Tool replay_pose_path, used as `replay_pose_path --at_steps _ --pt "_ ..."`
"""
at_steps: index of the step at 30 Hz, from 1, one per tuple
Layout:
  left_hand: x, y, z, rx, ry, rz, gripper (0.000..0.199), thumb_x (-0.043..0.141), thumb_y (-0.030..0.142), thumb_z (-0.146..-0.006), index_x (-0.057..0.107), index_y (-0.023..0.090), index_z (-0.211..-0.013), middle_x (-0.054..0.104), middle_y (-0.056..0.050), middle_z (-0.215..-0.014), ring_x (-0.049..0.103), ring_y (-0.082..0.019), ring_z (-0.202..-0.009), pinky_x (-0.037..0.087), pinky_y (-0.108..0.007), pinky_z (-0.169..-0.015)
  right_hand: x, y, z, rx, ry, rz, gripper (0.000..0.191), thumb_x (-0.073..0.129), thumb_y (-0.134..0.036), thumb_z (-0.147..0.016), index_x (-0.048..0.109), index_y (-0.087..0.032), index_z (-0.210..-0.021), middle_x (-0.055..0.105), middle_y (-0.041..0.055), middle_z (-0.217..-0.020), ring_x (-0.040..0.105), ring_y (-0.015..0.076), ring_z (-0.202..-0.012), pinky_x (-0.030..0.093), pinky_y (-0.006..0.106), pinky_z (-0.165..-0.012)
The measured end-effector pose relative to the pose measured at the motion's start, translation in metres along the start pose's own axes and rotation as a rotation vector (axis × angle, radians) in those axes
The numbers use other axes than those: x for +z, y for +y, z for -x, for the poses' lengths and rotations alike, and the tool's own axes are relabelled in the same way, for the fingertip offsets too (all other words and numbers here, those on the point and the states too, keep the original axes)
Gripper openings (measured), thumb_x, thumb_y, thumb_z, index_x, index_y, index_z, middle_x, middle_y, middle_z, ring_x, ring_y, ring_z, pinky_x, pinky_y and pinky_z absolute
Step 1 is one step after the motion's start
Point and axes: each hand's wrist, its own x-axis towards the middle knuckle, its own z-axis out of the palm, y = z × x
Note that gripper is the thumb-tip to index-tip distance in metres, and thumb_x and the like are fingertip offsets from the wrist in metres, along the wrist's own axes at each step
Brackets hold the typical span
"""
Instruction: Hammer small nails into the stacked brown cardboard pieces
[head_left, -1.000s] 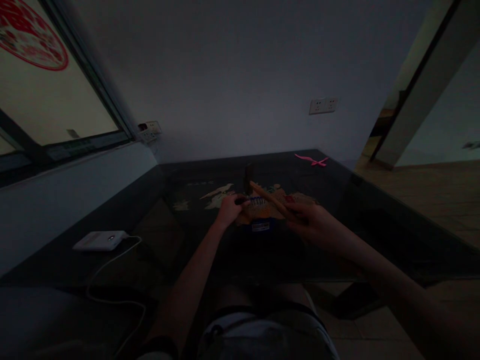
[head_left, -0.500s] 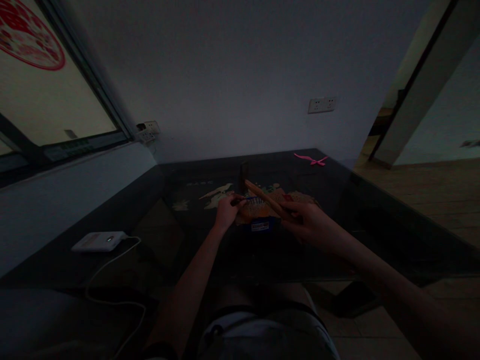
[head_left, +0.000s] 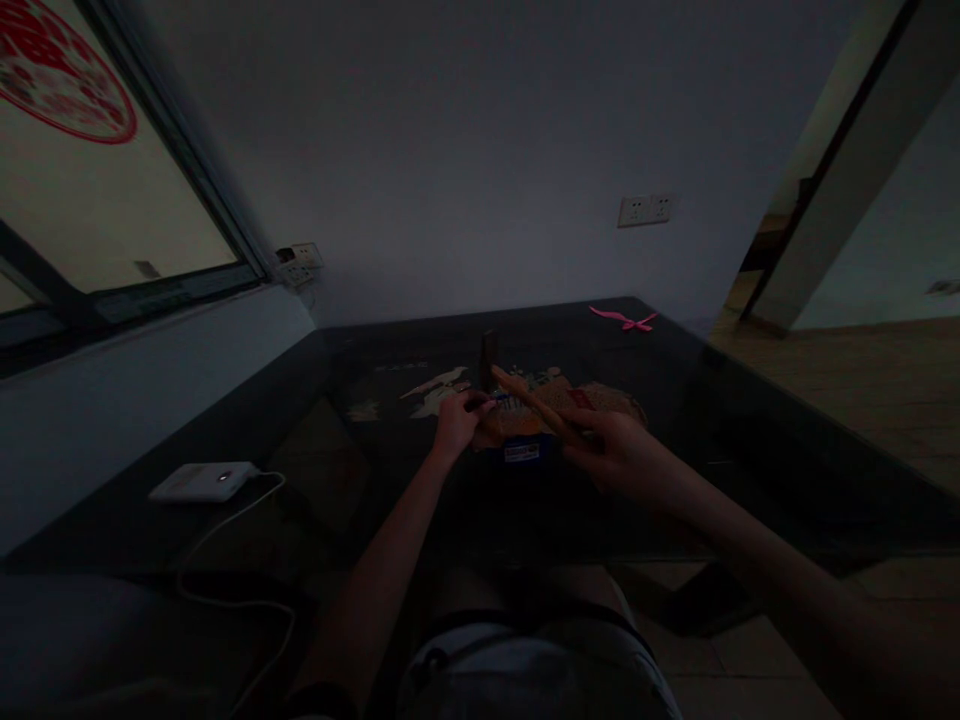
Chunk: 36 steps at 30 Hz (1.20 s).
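Note:
On the dark table lies a blue and orange package (head_left: 523, 449). My right hand (head_left: 611, 445) is closed round the handle of a wooden-handled tool (head_left: 529, 395), which slants up to the left over the package. A dark, upright flat part (head_left: 489, 358) stands at the tool's far end. My left hand (head_left: 457, 423) is at the package's left side, its fingers pinched together near the tool's end; what they hold is too dark to make out. Right of the package, a tan woven piece with a red mark (head_left: 600, 396) is partly hidden by my right hand.
A white power bank (head_left: 204, 482) with a white cable lies at the left of the table (head_left: 420, 510). A pink ribbon (head_left: 628, 321) is near the back right edge. Behind stands a wall with sockets (head_left: 645, 210); a window is at the left.
The view has shifted very slightly. Both hands and the tool are almost where they were, with the same grips.

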Motion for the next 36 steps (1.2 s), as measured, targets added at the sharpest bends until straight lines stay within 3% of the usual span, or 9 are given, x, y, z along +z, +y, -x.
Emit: replay_pose_path --at_steps 14,19,23,29,33,36 --pt "0.001 -0.007 0.001 -0.002 -0.023 0.032 0.013 0.064 0.026 -0.073 0.068 0.014 -0.077 0.071 -0.005 -0.078 0.065 -0.018 -0.072 0.050 -0.028 -0.065 0.001 -0.003 0.000 0.029 -0.055 -0.011 0.034 0.051 -0.016 -0.073 0.065 -0.009 -0.103 0.067 0.0059 -0.078 0.057 0.0171 -0.063 0.040 0.025 -0.055" --pt "0.002 -0.006 0.001 -0.007 -0.015 0.027 0.009 0.065 0.022 -0.072 0.068 0.014 -0.076 0.071 -0.005 -0.077 0.065 -0.018 -0.073 0.050 -0.028 -0.068 -0.002 -0.002 0.006 0.039 -0.004 -0.115 0.037 0.052 -0.018 -0.075 0.063 -0.009 -0.109 0.067 0.0052 -0.079 0.058 0.0160 -0.062 0.042 0.023 -0.053" --pt "0.003 -0.005 0.000 -0.009 -0.021 0.062 0.007 0.065 0.019 -0.072 0.068 0.015 -0.075 0.071 -0.005 -0.078 0.065 -0.017 -0.074 0.051 -0.029 -0.071 -0.004 -0.001 0.020 0.044 0.118 -0.286 0.045 0.057 -0.025 -0.075 0.060 -0.011 -0.118 0.066 0.0051 -0.088 0.060 0.0172 -0.068 0.046 0.024 -0.057" --pt "-0.003 -0.004 -0.004 0.093 -0.055 -0.012 0.011 0.063 0.019 -0.073 0.068 0.016 -0.083 0.069 -0.005 -0.085 0.064 -0.018 -0.080 0.051 -0.033 -0.077 0.016 0.019 0.055 0.327 0.249 -0.782 0.054 0.067 -0.036 -0.072 0.056 -0.015 -0.121 0.055 -0.0024 -0.064 0.043 0.0060 -0.039 0.034 0.018 -0.034" --pt "-0.009 -0.004 -0.007 0.161 -0.105 -0.073 0.032 0.062 0.026 -0.075 0.062 0.017 -0.106 0.065 -0.009 -0.108 0.060 -0.020 -0.100 0.047 -0.036 -0.090 0.034 0.034 0.078 0.307 0.339 -1.123 0.052 0.068 -0.043 -0.071 0.058 -0.021 -0.117 0.057 -0.0013 -0.064 0.039 0.0035 -0.031 0.029 0.016 -0.027" --pt "-0.012 -0.004 -0.007 0.148 -0.209 -0.204 0.062 0.068 0.040 -0.067 0.052 0.014 -0.122 0.053 -0.015 -0.126 0.049 -0.027 -0.118 0.037 -0.042 -0.101 0.040 0.037 0.094 0.340 0.454 -1.271 0.043 0.067 -0.046 -0.072 0.062 -0.025 -0.109 0.054 -0.0033 -0.058 0.038 0.0034 -0.027 0.029 0.015 -0.026"
